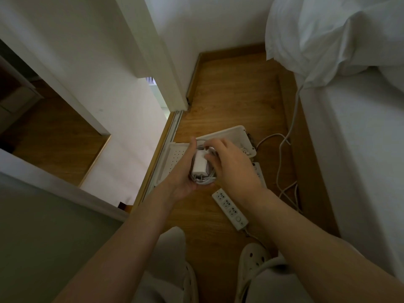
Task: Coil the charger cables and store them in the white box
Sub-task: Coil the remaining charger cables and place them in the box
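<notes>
White charger lengthwise away from the person, left hand gripping it, right hand pinching cable

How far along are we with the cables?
Done: the box lies open, some cord already inside. In hand: the left hand cups a charger, its cable coiled around it; the right hand pinches the cable. Left: box this bundle, then the loose cable by the bed.

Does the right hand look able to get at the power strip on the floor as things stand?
Probably, once it lets go: the right hand pinches the cable at the charger in the left hand, but the power strip lies uncovered below its wrist.
</notes>
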{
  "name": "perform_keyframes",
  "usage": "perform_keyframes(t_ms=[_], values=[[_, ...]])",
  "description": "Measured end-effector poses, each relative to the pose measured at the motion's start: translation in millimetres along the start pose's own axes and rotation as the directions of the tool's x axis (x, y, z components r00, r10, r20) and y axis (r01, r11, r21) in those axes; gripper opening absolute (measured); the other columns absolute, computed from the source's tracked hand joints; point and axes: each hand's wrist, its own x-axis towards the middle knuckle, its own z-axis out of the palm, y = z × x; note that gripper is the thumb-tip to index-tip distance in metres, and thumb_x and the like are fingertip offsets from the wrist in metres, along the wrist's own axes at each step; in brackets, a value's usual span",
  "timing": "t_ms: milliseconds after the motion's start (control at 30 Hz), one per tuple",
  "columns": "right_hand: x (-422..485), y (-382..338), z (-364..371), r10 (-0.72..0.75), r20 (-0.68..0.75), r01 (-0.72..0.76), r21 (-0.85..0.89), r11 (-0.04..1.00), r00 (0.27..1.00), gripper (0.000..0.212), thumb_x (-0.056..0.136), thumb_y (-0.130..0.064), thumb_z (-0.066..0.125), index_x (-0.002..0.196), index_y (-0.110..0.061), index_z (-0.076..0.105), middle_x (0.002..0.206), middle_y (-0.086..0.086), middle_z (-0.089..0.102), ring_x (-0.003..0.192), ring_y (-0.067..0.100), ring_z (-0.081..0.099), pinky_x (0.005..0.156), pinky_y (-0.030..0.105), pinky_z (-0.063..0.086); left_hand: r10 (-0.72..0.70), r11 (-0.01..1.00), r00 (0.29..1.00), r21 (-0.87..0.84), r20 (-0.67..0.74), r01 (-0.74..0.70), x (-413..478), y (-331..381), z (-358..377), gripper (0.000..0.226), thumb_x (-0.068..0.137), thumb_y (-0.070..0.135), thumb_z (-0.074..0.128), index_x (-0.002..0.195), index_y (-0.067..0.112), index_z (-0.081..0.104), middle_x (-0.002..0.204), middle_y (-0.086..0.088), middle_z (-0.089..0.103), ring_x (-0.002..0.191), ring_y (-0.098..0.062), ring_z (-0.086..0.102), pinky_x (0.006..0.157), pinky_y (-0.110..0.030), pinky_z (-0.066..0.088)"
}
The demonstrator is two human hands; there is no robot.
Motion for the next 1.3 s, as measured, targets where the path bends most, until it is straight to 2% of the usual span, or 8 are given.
perform_keyframes(t_ms=[267,533,667,833,967,1067,1167,1300], values=[[-1.8,-10.9,3.1,-0.055,0.08,0.065,-0.131,0.989,0.995,0.027,0.087,-0.005,0.056,0.111,-0.015,0.049,0.122,0.003,0.051,0.113,0.017,0.048,0.082,0.027,0.042,-0.068,0.994,0.983,-0.095,-0.17,0.052,7.1,-3.6,7.1,0.04,0.091,0.047,0.051,0.105,0.013,0.063,0.075,-0.007,0.071,0.061,-0.018,0.068,0.047,-0.026,0.053],[2.9,-12.9,-2.3,0.203,-0.007,-0.187,0.353,0.917,0.979,0.01,0.097,-0.019,0.046,0.094,-0.025,0.039,0.089,-0.002,0.06,0.081,0.012,0.06,0.068,0.033,0.055,-0.046,0.986,0.996,-0.161,-0.081,0.032,8.4,-2.6,3.7,0.043,0.09,0.054,0.047,0.098,0.016,0.066,0.08,-0.008,0.071,0.068,-0.019,0.069,0.052,-0.028,0.054],[4.9,-1.7,-7.0,0.249,-0.09,-0.182,0.456,0.871,0.964,0.009,0.096,-0.016,0.05,0.096,-0.021,0.043,0.083,-0.012,0.057,0.079,0.003,0.06,0.068,0.02,0.053,-0.048,0.987,0.999,-0.154,-0.023,0.044,3.9,-2.7,12.3,0.037,0.09,0.049,0.049,0.1,0.017,0.064,0.078,-0.008,0.072,0.067,-0.021,0.071,0.052,-0.031,0.056],[-1.1,-9.6,-1.3,0.104,-0.028,-0.089,0.333,0.939,0.994,0.016,0.096,-0.011,0.047,0.094,-0.025,0.042,0.098,-0.001,0.065,0.09,0.007,0.062,0.072,0.023,0.053,-0.169,0.966,0.961,-0.23,-0.22,0.118,11.8,-6.8,13.3,0.058,0.078,0.052,0.068,0.118,0.01,0.06,0.111,-0.014,0.067,0.101,-0.026,0.066,0.089,-0.04,0.053],[-1.5,-14.4,-7.3,0.123,-0.107,-0.067,0.419,0.906,0.987,0.017,0.096,-0.007,0.047,0.094,-0.023,0.044,0.095,0.002,0.065,0.086,0.009,0.063,0.07,0.022,0.054,-0.166,0.968,0.956,-0.225,-0.241,0.112,16.2,-5.0,4.4,0.041,0.082,0.046,0.065,0.099,0.009,0.062,0.08,-0.01,0.07,0.085,-0.02,0.064,0.097,-0.037,0.048],[0.7,-17.6,-11.0,0.299,-0.2,-0.114,0.622,0.774,0.933,0.012,0.095,-0.005,0.048,0.096,-0.017,0.05,0.086,-0.001,0.062,0.076,0.001,0.06,0.064,0.01,0.048,-0.141,0.979,0.972,-0.175,-0.19,0.107,14.4,-4.1,9.1,0.034,0.086,0.045,0.06,0.094,0.012,0.064,0.069,-0.007,0.07,0.072,-0.018,0.064,0.081,-0.032,0.052],[10.7,-6.1,-16.5,0.529,-0.175,-0.275,0.696,0.663,0.83,0.016,0.099,-0.011,0.039,0.105,-0.013,0.054,0.078,-0.004,0.056,0.066,0.002,0.052,0.057,0.011,0.043,-0.095,0.994,0.992,-0.058,-0.084,0.09,11.5,-7.5,17.3,0.036,0.087,0.046,0.056,0.104,0.014,0.061,0.086,-0.009,0.069,0.071,-0.018,0.066,0.06,-0.029,0.057],[17.8,24.3,-17.2,0.679,-0.058,-0.551,0.537,0.639,0.732,0.032,0.103,-0.015,0.027,0.123,-0.005,0.049,0.096,-0.001,0.055,0.082,0.011,0.051,0.073,0.026,0.04,-0.058,0.991,0.998,0.12,0.014,0.056,9.2,-14.8,32.2,0.055,0.077,0.055,0.057,0.119,0.019,0.055,0.111,-0.018,0.066,0.095,-0.03,0.067,0.078,-0.041,0.058]])
